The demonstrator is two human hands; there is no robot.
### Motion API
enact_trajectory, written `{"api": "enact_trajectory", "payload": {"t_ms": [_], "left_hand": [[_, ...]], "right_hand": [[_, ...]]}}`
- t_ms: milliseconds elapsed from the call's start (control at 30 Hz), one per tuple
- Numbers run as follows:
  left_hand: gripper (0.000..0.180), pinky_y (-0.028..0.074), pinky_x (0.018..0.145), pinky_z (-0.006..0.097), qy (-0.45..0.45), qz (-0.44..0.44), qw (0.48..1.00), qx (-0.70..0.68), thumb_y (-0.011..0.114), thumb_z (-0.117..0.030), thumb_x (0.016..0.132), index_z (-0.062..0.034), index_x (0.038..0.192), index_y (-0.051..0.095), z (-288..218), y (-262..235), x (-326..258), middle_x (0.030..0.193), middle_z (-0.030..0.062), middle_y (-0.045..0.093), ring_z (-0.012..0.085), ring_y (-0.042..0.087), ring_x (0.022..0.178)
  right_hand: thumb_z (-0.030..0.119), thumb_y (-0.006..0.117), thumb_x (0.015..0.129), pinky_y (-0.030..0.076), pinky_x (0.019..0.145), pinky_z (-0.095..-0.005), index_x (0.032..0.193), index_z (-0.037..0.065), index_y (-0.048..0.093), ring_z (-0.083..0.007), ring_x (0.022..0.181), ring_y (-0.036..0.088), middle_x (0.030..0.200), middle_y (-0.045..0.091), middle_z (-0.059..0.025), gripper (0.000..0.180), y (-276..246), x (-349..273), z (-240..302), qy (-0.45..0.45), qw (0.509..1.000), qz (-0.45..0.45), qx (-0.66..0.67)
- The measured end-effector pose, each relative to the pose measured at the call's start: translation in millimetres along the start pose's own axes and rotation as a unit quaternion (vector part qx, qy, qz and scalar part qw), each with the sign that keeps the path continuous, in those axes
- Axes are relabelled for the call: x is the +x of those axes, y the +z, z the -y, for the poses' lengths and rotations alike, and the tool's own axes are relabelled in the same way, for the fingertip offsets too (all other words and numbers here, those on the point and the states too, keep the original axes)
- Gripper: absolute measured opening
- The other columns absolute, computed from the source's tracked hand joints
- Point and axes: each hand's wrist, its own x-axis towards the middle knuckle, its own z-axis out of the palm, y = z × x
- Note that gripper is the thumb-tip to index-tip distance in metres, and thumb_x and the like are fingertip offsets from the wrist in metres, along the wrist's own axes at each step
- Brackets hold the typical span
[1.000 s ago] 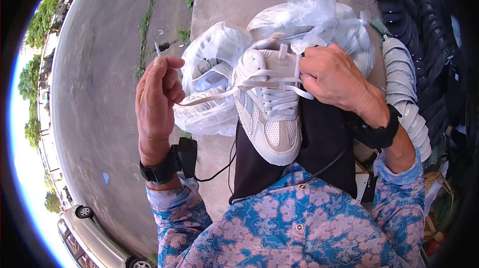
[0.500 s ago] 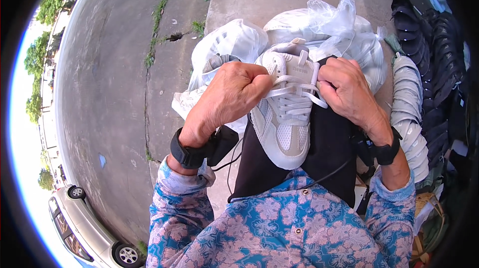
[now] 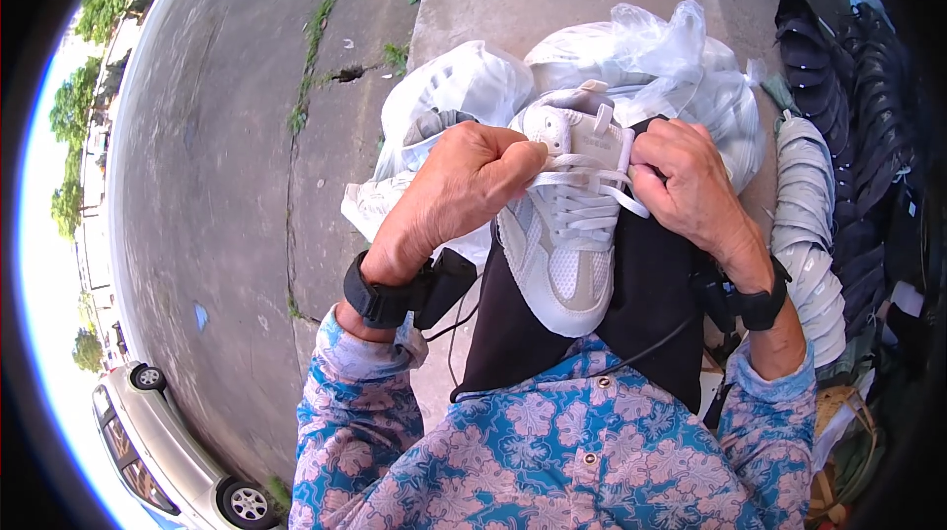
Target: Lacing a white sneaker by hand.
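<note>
A white and light grey sneaker (image 3: 557,278) rests on my lap over dark trousers, its toe pointing toward me. White shoelaces (image 3: 584,204) cross its front in rows, while the upper eyelets near the tongue (image 3: 592,143) look unlaced. My left hand (image 3: 472,180) is closed at the sneaker's left eyelet edge, thumb and fingers pinched by the lace. On the other side, my right hand (image 3: 686,180) is curled closed at the right eyelet edge, with a lace looping below its fingers. The fingertips of both hands are partly hidden.
Clear plastic bags (image 3: 459,81) filled with white pieces lie beyond the sneaker. To the right stand nested stacks of grey-white shoe uppers (image 3: 804,204) and black shoe uppers (image 3: 878,115). A silver car (image 3: 178,441) is parked at lower left on the concrete. Thin cables run from my wrist straps.
Both hands stay at the eyelet edges with almost the same grip. The sneaker's upper part and my hands have shifted only very slightly.
</note>
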Motion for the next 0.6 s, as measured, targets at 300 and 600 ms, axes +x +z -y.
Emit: {"api": "enact_trajectory", "payload": {"t_ms": [300,600], "left_hand": [[0.038,0.039,0.051,0.029,0.017,0.011,0.999,-0.039,0.051,-0.025,0.089,0.0048,0.068,0.059,1.2,5.8,-9.5,0.058,0.0018,0.05,0.0096,0.046,0.057],[0.038,0.04,0.051,0.031,0.031,-0.002,0.999,-0.03,0.051,-0.026,0.087,0.0052,0.066,0.057,5.6,3.6,-1.9,0.055,0.003,0.048,0.0104,0.044,0.055]], "right_hand": [[0.008,0.06,0.075,0.039,0.07,-0.0391,0.074,0.005,0.059,-0.0272,0.073,0.056,0.07,0.054,-0.0078,0.003,0.7,0.4,1.0,-0.001,1.0,-0.01,0.003],[0.008,0.06,0.075,0.039,0.069,-0.0391,0.075,0.005,0.059,-0.0265,0.073,0.056,0.07,0.054,-0.0073,0.003,0.7,0.9,0.9,0.0,1.0,-0.009,0.0]]}}
